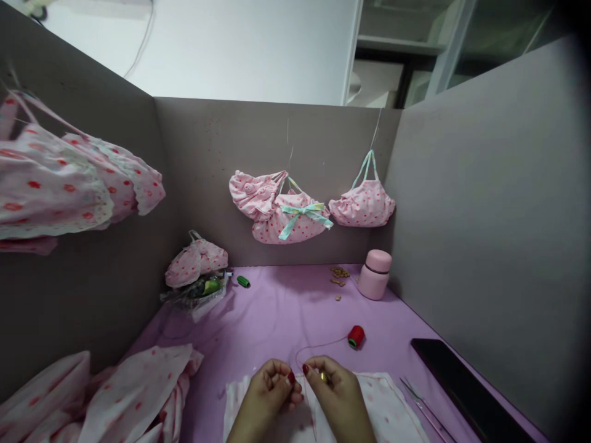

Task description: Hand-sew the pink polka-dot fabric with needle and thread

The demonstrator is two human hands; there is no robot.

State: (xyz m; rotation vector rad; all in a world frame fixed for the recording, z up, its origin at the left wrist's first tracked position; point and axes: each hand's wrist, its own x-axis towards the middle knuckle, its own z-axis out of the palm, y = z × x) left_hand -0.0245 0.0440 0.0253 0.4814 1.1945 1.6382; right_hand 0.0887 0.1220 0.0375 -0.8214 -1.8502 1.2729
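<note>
My left hand (272,384) and my right hand (330,384) are close together at the bottom centre, fingertips pinched, above a piece of white fabric with pink dots (392,406). A thin red thread (318,342) loops from my fingers up to a red thread spool (356,336) lying on the purple table cover (277,307). A small gold-coloured thing shows between the fingers of my right hand; what it is I cannot tell. Whether a needle is held is too small to see.
Small scissors or tweezers (422,403) and a black flat object (466,387) lie at the right. A pink bottle (375,274) stands at the back. Pink dotted fabric bags (290,212) hang on the grey partition (484,203). Fabric pieces (133,394) pile at left.
</note>
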